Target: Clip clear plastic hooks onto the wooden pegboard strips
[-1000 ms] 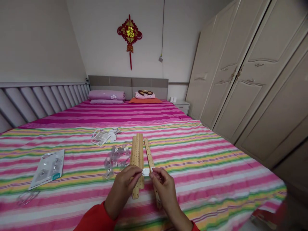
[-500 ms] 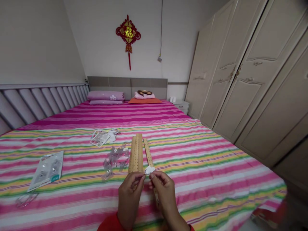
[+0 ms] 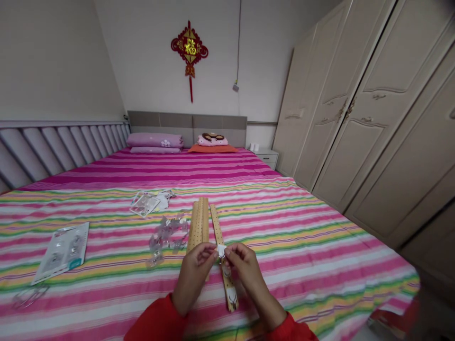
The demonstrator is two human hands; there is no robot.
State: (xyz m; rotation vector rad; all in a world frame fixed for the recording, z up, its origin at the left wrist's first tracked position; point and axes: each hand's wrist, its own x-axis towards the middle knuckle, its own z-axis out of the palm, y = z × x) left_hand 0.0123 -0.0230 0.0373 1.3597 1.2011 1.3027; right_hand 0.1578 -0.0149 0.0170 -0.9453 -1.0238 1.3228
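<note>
My left hand (image 3: 199, 265) and my right hand (image 3: 245, 265) meet over a narrow wooden strip with holes (image 3: 216, 227). Their fingertips pinch opposite sides of a small white adhesive hook (image 3: 221, 251), its thin metal loop pointing down. On the near part of the strip sit more hooks on clear pads (image 3: 232, 296). Just left of it lies a stack of similar perforated wooden strips (image 3: 199, 222), partly behind my left hand. A loose pile of clear-wrapped hooks (image 3: 165, 237) rests to the left of that stack.
Farther left are a blister pack (image 3: 64, 251) and a thin wire-like piece (image 3: 31, 296). Small cards and papers (image 3: 149, 202) lie beyond the pile. Everything rests on a striped bedsheet (image 3: 302, 246). A wardrobe (image 3: 369, 118) stands to the right and a slatted rail (image 3: 64, 147) runs along the left.
Both hands have shifted slightly upward in view, the hook turning so its loop points down. The near end of the strip with its attached hooks has come into sight between the forearms.
</note>
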